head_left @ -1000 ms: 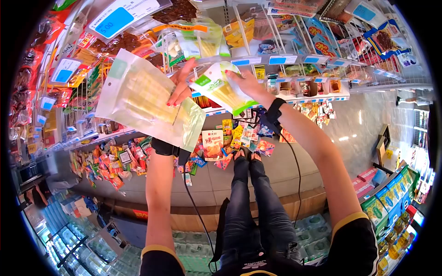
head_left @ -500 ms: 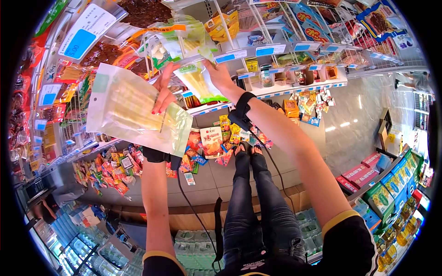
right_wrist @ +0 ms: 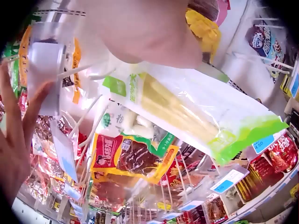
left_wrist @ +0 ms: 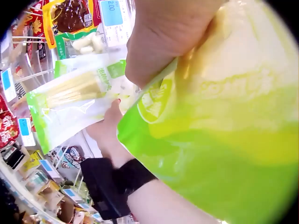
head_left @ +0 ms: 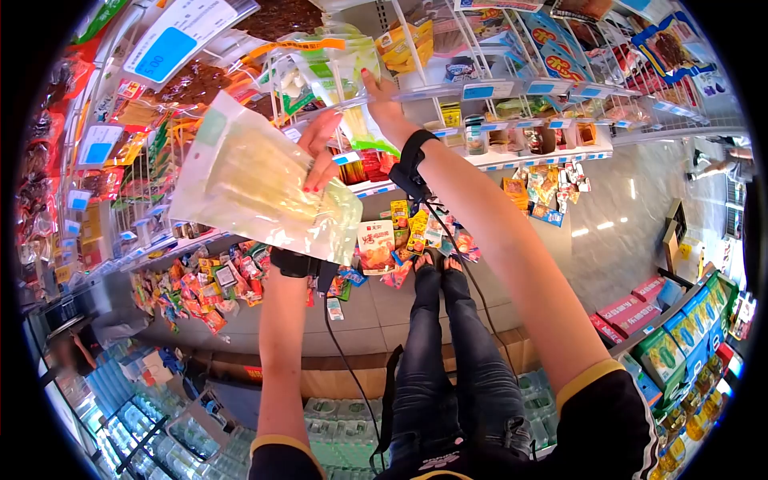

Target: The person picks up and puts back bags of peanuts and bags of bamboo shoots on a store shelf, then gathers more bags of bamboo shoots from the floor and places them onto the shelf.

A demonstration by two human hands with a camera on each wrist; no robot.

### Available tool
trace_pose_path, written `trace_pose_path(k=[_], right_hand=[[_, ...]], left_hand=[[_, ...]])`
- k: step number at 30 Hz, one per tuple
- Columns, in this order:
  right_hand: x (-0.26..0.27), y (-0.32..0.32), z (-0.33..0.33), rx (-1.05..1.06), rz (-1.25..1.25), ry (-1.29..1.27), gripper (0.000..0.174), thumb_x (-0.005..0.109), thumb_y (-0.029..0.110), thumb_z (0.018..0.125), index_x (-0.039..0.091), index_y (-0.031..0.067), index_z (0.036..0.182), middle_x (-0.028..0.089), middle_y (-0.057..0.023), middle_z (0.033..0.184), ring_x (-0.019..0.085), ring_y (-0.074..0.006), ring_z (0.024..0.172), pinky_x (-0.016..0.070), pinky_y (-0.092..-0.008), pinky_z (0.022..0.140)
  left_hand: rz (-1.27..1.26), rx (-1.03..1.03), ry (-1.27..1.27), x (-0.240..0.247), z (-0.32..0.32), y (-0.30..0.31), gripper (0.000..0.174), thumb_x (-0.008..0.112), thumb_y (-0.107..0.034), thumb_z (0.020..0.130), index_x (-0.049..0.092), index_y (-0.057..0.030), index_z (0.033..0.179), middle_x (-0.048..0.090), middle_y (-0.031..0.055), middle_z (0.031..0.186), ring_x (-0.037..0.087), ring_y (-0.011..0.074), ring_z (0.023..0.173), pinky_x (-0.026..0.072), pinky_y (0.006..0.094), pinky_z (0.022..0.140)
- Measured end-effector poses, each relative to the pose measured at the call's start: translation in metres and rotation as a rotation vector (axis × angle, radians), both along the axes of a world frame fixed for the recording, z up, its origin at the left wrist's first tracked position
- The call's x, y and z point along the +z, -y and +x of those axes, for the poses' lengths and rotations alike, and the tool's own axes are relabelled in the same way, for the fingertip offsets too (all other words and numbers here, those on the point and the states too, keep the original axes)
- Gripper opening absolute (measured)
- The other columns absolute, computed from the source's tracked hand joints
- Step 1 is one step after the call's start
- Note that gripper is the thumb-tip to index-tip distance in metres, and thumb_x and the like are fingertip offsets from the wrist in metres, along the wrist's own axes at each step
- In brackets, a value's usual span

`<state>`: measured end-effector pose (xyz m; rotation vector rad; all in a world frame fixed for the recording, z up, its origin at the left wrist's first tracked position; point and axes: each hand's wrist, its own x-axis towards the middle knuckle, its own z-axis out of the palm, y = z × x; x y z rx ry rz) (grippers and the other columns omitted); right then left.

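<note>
My left hand (head_left: 320, 152) grips a clear-and-green packet of pale yellow strips (head_left: 248, 172), fingers over its face. In the left wrist view this packet (left_wrist: 224, 121) fills the right side, under the hand. My right hand (head_left: 386, 110) holds a similar, slimmer packet (head_left: 358, 128) by its upper end, up against the shelf front. In the right wrist view, the slim packet (right_wrist: 182, 109) hangs slanted below the right hand (right_wrist: 149, 35), close to the wire hooks (right_wrist: 91, 126). Another packet with a green edge and orange strip (head_left: 344, 64) is on the shelf just behind.
Hanging snack bags and price tags (head_left: 168, 52) fill the rack ahead. A lower shelf edge (head_left: 528, 160) runs below the hands. Piles of snack packets (head_left: 200, 284) lie on the floor near the feet. Cables (head_left: 344, 360) hang from both wrists. Boxes (head_left: 632, 308) stand at right.
My right hand has moved up and left with the slim packet, from in front of the rack to against the shelf. The left hand keeps its packet, shifting slightly.
</note>
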<state>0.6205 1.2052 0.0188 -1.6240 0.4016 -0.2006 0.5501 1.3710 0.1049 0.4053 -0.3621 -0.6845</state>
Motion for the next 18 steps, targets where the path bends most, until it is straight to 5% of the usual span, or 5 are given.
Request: trace_pose_path(k=[8,18], right_hand=[[0.024,-0.006,-0.008,0.096,0.070,-0.036,0.070,0.041,0.056,0.086,0.045,-0.0052,0.121,0.054,-0.0276,0.113,0.051,-0.0367,0.108,0.0371,-0.0391,0.091],[-0.006,0.001,0.041,0.127,-0.106,-0.269,0.073,0.039,0.061,0.084,0.052,-0.0017,0.117,0.054,-0.0275,0.114,0.051,-0.0409,0.107,0.0388,-0.0408,0.091]], left_hand=[[0.037,0.097,-0.020,-0.013,-0.018,0.020,0.071,0.046,-0.043,0.088,0.020,-0.0026,0.140,0.040,0.0229,0.134,0.041,0.0060,0.049,0.0351,0.0189,0.050],[0.183,0.253,-0.063,-0.001,-0.038,0.039,0.067,0.044,-0.044,0.089,0.021,-0.0094,0.141,0.039,0.0230,0.135,0.039,0.0055,0.049,0.0346,0.0187,0.051]])
